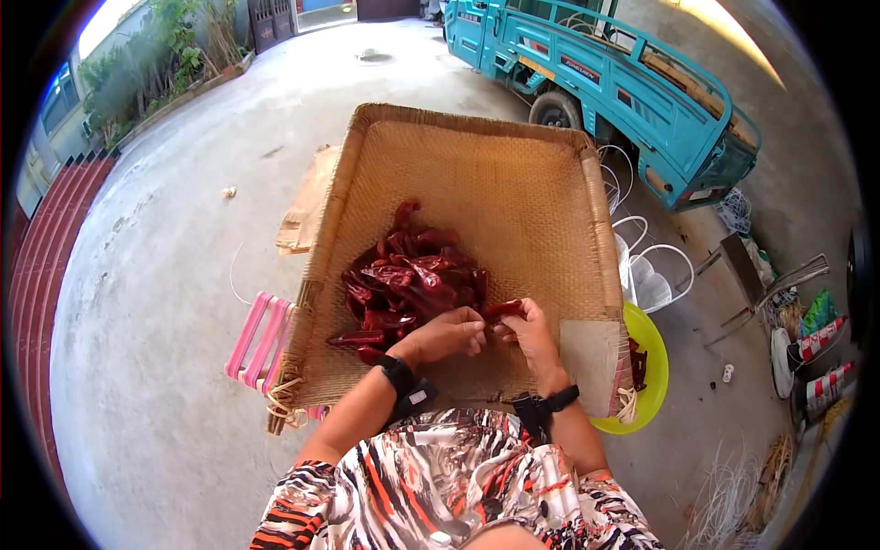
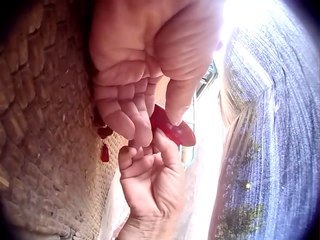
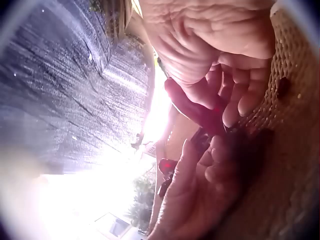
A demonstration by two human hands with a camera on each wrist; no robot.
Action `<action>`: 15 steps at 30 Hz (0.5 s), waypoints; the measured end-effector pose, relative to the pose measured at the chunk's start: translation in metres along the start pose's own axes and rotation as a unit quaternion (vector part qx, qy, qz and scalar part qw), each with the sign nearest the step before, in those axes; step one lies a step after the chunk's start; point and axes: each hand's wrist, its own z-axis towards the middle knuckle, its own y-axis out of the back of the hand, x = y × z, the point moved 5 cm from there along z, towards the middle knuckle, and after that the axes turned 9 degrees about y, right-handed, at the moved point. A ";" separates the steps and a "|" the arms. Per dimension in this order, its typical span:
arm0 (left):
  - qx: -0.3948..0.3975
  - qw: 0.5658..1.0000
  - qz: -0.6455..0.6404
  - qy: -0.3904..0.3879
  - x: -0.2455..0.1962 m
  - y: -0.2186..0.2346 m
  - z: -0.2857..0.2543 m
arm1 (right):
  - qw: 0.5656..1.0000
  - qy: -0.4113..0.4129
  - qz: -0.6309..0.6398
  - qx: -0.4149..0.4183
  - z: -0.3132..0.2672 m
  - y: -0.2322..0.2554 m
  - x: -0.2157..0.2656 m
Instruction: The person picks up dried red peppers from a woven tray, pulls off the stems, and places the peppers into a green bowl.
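One dark red dried chili pepper (image 1: 502, 312) is held low over a woven tray (image 1: 513, 211). My right hand (image 1: 534, 341) pinches it between thumb and fingers. From the other side my left hand (image 1: 446, 336) meets it, and in the left wrist view the left thumb presses on the chili pepper (image 2: 172, 129) with the fingers curled behind. The right wrist view shows the chili pepper (image 3: 192, 107) running under the right hand (image 3: 215, 55) towards the left fingertips. A heap of similar chilies (image 1: 417, 275) lies just beyond my left hand.
A yellow-green basin (image 1: 655, 367) holding some chilies stands below the tray's right edge. Flat cardboard (image 1: 591, 362) lies on the tray's near right corner. A pink striped stool (image 1: 259, 339) is at the left, and a blue cargo vehicle (image 1: 614, 82) stands behind.
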 end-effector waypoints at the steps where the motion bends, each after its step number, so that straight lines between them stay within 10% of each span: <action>1: 0.000 1.000 0.004 0.002 0.001 0.001 0.000 | 1.000 0.014 0.022 -0.013 -0.005 0.000 0.001; 15: 0.021 0.999 0.028 0.003 0.004 0.001 0.001 | 0.993 -0.036 0.100 0.054 -0.021 -0.006 -0.017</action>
